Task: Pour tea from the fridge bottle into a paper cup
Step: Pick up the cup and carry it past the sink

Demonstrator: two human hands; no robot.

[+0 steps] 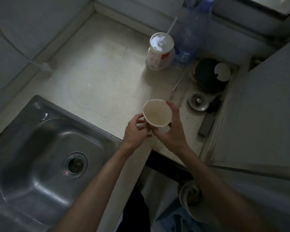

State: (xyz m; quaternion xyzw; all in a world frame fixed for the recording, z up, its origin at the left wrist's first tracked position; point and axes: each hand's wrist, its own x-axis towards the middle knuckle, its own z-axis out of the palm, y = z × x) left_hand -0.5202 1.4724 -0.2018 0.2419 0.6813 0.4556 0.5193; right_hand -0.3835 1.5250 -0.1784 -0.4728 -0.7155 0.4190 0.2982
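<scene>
Both hands, left (136,129) and right (172,129), grasping empty paper cup (157,114) above table (99,72); best set down flat, rim unsquashed, before pouring

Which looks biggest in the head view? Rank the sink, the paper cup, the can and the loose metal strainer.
1. Sink, largest by far.
2. Paper cup and can: look similar; the cup, held by both hands, is nearer the camera, so unranked.
3. Metal strainer, smallest.
</scene>
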